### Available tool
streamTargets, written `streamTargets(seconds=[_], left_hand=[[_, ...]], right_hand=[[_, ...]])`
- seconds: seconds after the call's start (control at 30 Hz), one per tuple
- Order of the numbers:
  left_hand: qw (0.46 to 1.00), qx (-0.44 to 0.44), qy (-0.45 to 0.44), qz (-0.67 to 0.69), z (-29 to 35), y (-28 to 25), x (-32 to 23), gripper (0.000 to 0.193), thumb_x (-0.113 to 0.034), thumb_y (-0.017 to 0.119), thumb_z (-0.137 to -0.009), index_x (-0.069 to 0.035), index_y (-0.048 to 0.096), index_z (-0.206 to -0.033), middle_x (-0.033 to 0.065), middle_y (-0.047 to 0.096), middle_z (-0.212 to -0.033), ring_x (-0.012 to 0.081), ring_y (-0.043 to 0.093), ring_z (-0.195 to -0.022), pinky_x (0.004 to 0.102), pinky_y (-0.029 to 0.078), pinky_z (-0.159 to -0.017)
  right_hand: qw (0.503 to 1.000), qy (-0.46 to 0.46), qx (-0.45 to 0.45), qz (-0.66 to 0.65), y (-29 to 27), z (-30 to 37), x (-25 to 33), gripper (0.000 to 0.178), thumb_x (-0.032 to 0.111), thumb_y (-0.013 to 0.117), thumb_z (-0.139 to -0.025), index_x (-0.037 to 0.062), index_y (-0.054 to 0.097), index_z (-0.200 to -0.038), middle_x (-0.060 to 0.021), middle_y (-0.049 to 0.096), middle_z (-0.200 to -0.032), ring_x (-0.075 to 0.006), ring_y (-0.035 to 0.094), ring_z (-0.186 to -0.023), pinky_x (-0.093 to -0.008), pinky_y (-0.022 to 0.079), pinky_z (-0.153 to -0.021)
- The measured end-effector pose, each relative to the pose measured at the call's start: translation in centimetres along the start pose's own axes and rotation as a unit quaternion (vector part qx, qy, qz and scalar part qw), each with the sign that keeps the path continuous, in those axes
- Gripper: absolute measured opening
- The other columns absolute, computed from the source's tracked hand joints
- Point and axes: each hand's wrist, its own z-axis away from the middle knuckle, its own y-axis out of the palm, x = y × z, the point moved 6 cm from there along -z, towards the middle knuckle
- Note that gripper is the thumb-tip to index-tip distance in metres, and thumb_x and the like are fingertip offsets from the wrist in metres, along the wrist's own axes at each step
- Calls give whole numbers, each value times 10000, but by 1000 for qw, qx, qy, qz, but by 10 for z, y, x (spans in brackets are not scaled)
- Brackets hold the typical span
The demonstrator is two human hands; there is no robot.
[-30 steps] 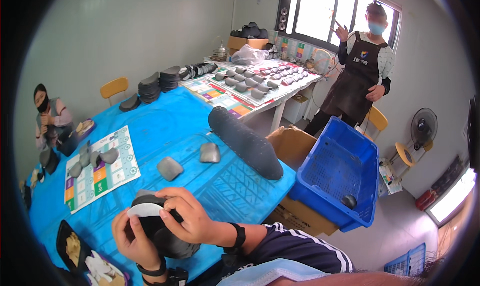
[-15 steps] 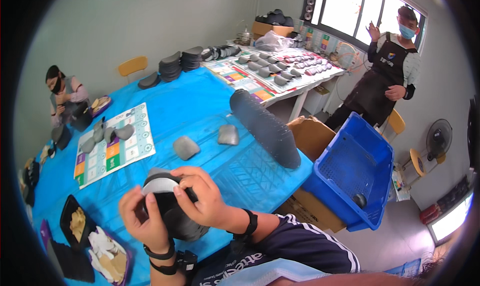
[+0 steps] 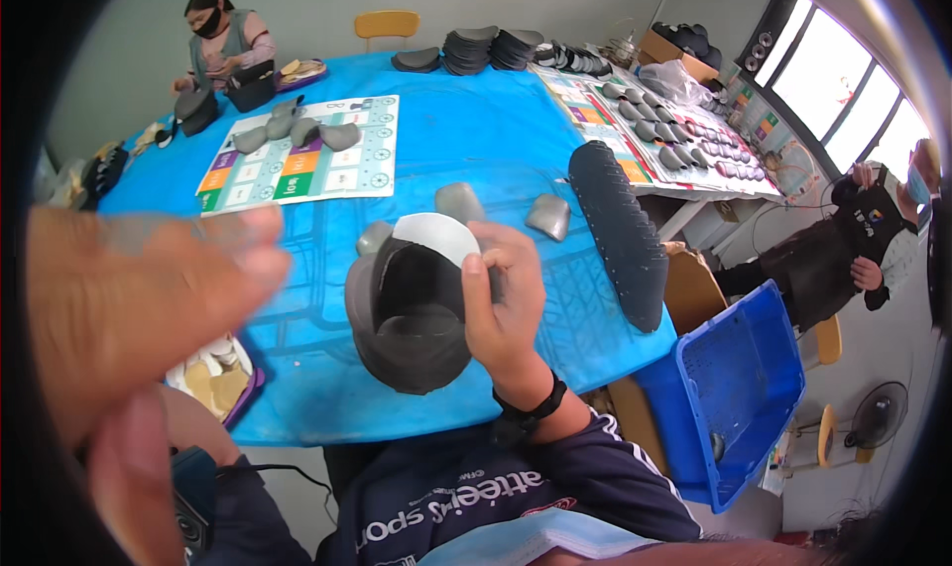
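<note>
With the view turned since half a second ago, the blue table (image 3: 476,130) spreads higher across the middle, and the standing person (image 3: 858,234), then at 2 o'clock, is now near 3. The hands have parted: the left hand (image 3: 149,298), then at the dark cup, has come away and shows blurred at 9 o'clock, close to the camera, fingers and thumb apart. The right hand (image 3: 506,303) alone pinches the white strip (image 3: 431,231) at the cup's upper edge. The cup (image 3: 407,353) is just off centre towards 8 o'clock, tilted so its hollow shows; whether it touches the table I cannot tell.

The blue crate (image 3: 744,388), at 4 o'clock, contains a dark piece (image 3: 716,446). Just beside it, the open carton's (image 3: 691,283) contents are hidden. Between 1 and 2 o'clock, a box (image 3: 666,49) is heaped with dark pads (image 3: 691,41). At 8 o'clock, a purple tray (image 3: 256,386) holds white and tan pieces (image 3: 211,376).
</note>
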Motion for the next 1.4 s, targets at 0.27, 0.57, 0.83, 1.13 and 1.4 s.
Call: streamTargets(seconds=[0.27, 0.57, 0.83, 1.13, 1.4], left_hand=[[892, -268, -121, 342, -9, 80, 14, 305, 1, 506, -686, 30, 618, -968, 151, 616, -870, 201, 567, -791, 271, 429, -719], [813, -398, -157, 394, -24, 188, -2, 268, -63, 598, -768, 15, 570, -1023, 107, 562, -902, 179, 537, -803, 264, 424, -731], [675, -470, -186, 537, -17, 219, 2, 90, -14, 537, -819, 35, 545, -895, 148, 573, -959, 213, 545, -875, 311, 433, -788], [706, -480, -196, 483, -15, 216, -4, 82, 3, 565, -791, 29, 542, -866, 141, 543, -1009, 227, 517, -929, 328, 410, -830], [730, -478, -180, 454, -19, 214, -8, 65, -7, 549, -808, 8, 516, -863, 132, 513, -1021, 208, 496, -936, 318, 393, -833]], right_hand=[[999, -38, 12, 26, 2, 4, 4, 85, -31, 546, -762, -7, 475, -800, -192, 556, -967, -243, 562, -803, -301, 448, -692], [997, -49, 49, -18, -2, 13, 7, 64, 36, 568, -770, 20, 510, -792, -180, 577, -959, -293, 576, -898, -350, 447, -755], [996, -38, 71, -38, 1, 11, 17, 69, 29, 568, -784, 10, 504, -801, -168, 553, -1003, -251, 557, -908, -314, 443, -776], [998, 1, 50, -36, -2, 7, 14, 82, 34, 562, -794, 12, 494, -833, -162, 559, -980, -247, 557, -893, -311, 442, -758], [998, 8, 48, -37, 0, 6, 14, 74, 42, 535, -818, 7, 477, -848, -160, 540, -988, -255, 548, -888, -309, 436, -752]])
